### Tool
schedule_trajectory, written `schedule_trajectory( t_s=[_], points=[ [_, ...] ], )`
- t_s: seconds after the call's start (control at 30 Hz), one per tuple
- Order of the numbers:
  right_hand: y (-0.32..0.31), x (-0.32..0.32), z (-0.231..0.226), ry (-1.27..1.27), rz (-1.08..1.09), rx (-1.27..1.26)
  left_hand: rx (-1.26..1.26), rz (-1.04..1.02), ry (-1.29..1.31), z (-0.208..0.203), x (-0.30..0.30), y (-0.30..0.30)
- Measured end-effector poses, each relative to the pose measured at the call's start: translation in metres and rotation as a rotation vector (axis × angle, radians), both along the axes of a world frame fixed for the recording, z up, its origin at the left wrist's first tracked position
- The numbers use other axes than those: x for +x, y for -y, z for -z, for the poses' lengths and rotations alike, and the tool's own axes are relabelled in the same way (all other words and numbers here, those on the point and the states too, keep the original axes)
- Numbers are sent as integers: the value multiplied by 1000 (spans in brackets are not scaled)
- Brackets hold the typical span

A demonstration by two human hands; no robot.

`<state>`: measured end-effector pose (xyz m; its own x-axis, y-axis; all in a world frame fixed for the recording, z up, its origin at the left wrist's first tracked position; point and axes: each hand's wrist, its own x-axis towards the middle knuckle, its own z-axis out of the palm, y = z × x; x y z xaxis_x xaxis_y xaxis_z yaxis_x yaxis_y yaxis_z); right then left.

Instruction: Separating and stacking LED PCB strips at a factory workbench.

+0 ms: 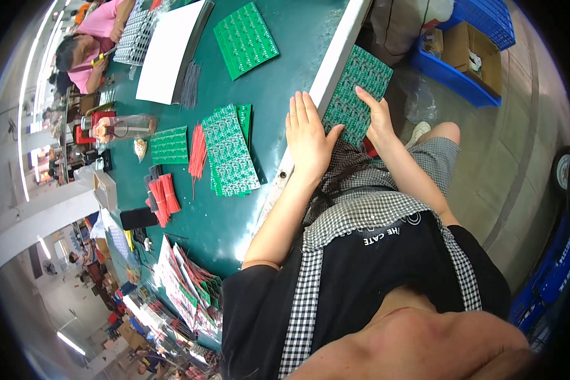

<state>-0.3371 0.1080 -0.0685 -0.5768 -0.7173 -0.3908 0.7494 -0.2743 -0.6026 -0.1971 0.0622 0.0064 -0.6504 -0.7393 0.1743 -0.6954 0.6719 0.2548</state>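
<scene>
A green printed circuit board panel, densely patterned, rests on my lap beside the table's edge. My right hand grips its right side, thumb on top and the other fingers mostly hidden. My left hand lies flat along the white table edge, fingers stretched out, with its thumb at the panel's near left corner. Close to that hand on the green tabletop, similar panels lie in a stack. Red wires are bunched beside the stack, next to a smaller green panel.
Another green panel lies farther up the table near a white sheet stack and dark wires. A bottle, a phone and wired boards occupy the left side. Blue crates stand on the floor. A co-worker sits opposite.
</scene>
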Motion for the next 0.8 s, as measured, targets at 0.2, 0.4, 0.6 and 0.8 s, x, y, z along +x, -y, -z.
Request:
schedule_trajectory(
  t_s=[0.2, 0.4, 0.6, 0.8],
  points=[
    [23, 14, 39, 361, -140, -338, -114, -21, 110, 7, -6, -1],
    [35, 12, 66, 413, -289, -319, -170, -49, 176, 14, -7, -3],
    [8, -10, 54, 387, -301, -395, -5, 36, 64, -15, -6, -9],
    [-33, -9, -29, 77, -368, -371, 771, 135, -209, -51, -7, -4]
  ],
)
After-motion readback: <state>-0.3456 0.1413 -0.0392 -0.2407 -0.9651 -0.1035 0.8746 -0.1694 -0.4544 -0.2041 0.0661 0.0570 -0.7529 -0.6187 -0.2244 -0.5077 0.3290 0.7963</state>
